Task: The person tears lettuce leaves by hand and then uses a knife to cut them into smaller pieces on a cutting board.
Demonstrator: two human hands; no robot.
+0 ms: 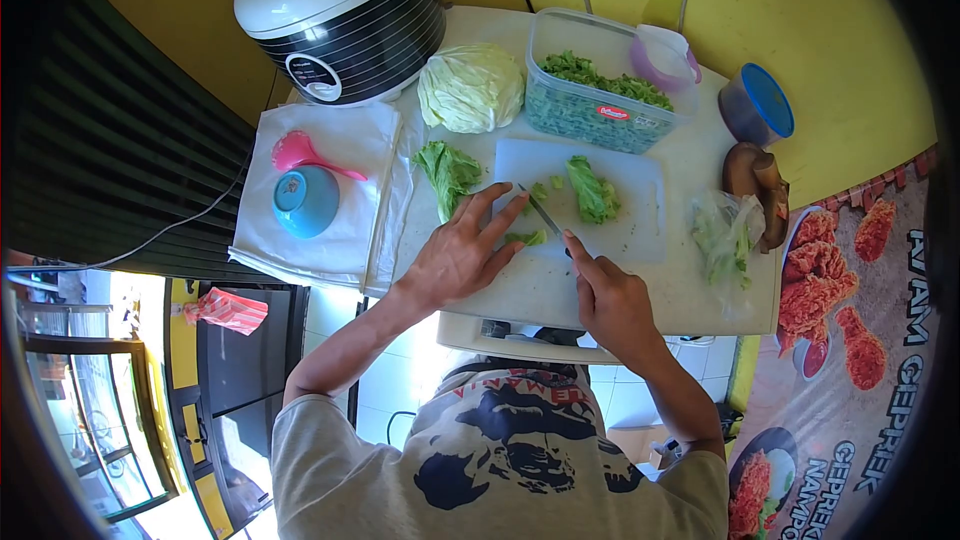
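My right hand [612, 302] is closed around the handle of a knife [541, 208], its index finger stretched along the top and the blade angled up-left over the white cutting board [640, 178]. My left hand [462, 252] rests at the board's left edge with its fingers apart, near the knife tip. Between the hands lies a small piece of lettuce [527, 238]. A larger lettuce leaf [592, 190] sits on the board right of the blade. Another lettuce leaf [446, 174] lies left of the board, partly behind my left fingers.
Behind the board stand a cabbage [472, 88], a clear container [590, 125] of cut greens with a purple-rimmed cup, and a rice cooker [345, 25]. A blue bowl [306, 202] and pink ladle [294, 151] lie left. A plastic bag [722, 240] and blue-lidded tub [757, 105] are right.
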